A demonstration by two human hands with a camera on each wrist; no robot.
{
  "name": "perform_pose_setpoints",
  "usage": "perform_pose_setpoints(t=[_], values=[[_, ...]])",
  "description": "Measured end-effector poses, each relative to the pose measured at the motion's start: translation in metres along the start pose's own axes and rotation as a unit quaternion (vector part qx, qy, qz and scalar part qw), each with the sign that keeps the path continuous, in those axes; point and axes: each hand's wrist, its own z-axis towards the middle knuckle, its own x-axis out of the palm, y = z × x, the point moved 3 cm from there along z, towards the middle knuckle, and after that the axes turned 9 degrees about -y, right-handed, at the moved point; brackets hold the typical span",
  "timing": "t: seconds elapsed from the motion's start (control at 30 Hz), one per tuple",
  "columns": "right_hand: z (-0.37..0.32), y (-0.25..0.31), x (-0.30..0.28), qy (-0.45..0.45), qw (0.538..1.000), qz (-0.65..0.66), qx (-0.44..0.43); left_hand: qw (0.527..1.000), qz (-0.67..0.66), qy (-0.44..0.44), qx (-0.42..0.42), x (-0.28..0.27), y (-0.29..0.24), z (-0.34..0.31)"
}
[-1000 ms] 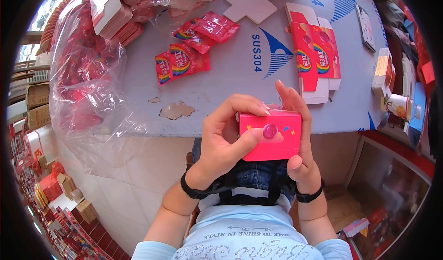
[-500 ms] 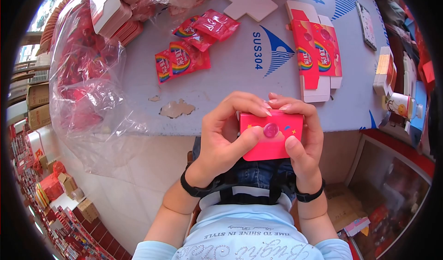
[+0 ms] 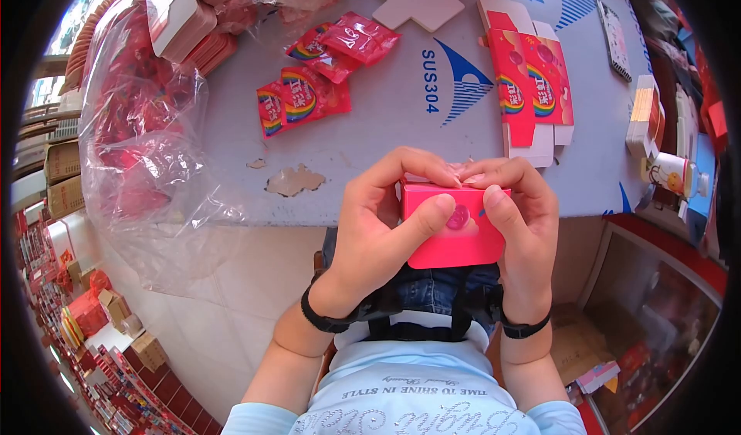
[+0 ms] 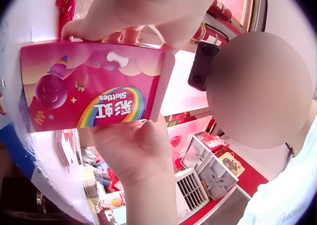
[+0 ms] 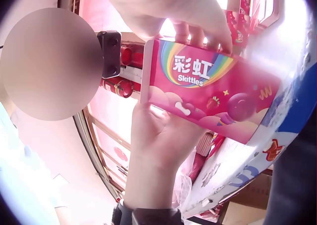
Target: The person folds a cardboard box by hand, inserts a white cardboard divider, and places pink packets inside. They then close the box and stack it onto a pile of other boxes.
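Observation:
A pink Skittles carton [image 3: 451,242] is held up in front of the person's waist, at the near edge of the table. Its end face, printed with a round purple candy, points up toward the head camera. The left hand [image 3: 378,219] grips the left side, thumb on that face and fingers bent over the far edge. From the right, the right hand [image 3: 529,226] grips it likewise, and both sets of fingertips meet at the far top edge. Broad printed sides of the Skittles carton [image 4: 94,86] show in both wrist views, with a rainbow logo.
Several red candy packets [image 3: 316,99] lie on the grey table [image 3: 370,111]. Flattened pink cartons [image 3: 532,88] lie at right, near a white cross-shaped piece [image 3: 417,3]. A clear plastic bag [image 3: 147,157] of red packets overhangs the left edge, beside stacked cartons [image 3: 181,18].
The right hand's fingers, straight along the carton's side a second ago, have bent over its far edge, and its thumb has come onto the top face. The left thumb has slid right.

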Motion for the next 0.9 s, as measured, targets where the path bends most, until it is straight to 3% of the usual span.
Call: perform_pose_setpoints(t=[0.27, 0.37, 0.43, 0.47, 0.53, 0.67, 0.9], values=[[0.001, 0.002, -0.001, 0.007, 1.000, -0.027, -0.006, 0.999, -0.001, -0.022, 0.047, -0.004, 0.006, -0.001], [-0.001, 0.003, -0.002, 0.020, 0.995, -0.074, -0.057, 0.999, 0.005, -0.035, 0.030, -0.003, 0.003, -0.002], [-0.007, 0.012, -0.001, 0.000, 0.967, -0.141, -0.211, 0.999, 0.001, -0.041, 0.026, -0.002, 0.002, -0.003], [-0.007, 0.011, -0.004, 0.002, 0.968, -0.140, -0.210, 0.999, -0.005, -0.045, 0.020, -0.002, 0.003, -0.003], [-0.011, 0.011, -0.007, 0.073, 0.918, -0.248, -0.302, 0.999, 0.003, -0.041, 0.020, -0.003, 0.003, -0.003], [-0.012, 0.012, -0.005, 0.068, 0.887, -0.324, -0.321, 0.999, 0.019, -0.024, 0.028, -0.004, 0.001, -0.002], [-0.013, 0.008, -0.005, 0.053, 0.857, -0.341, -0.382, 0.997, 0.054, -0.007, 0.054, -0.008, 0.003, 0.000]])
